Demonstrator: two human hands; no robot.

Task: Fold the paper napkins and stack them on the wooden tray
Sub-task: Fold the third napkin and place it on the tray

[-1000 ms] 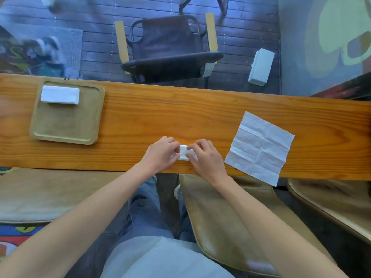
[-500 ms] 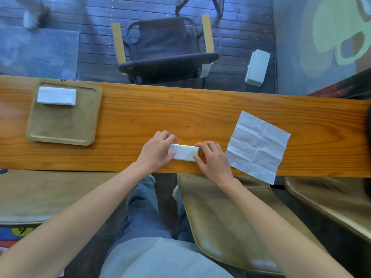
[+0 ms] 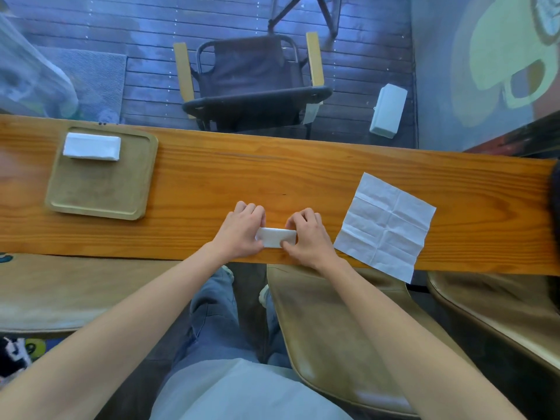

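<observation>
While 1 unfolded white paper napkin (image 3: 385,226) lies beside it, left hand (image 3: 241,231) and right hand (image 3: 307,237) apparently pinch a small folded white napkin (image 3: 276,237) on the long wooden table (image 3: 303,177).

A dark folding chair (image 3: 251,83) stands on bluish plank flooring (image 3: 151,34).

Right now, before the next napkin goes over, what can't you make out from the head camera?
- Ends of the small folded white napkin: covered by the left hand and right hand; fingertip grip unclear.
- How many napkins make up the white folded stack on the square wooden tray: layers too small to count.
- Dark thing at the long wooden table's right end: cut off by the frame edge.
</observation>
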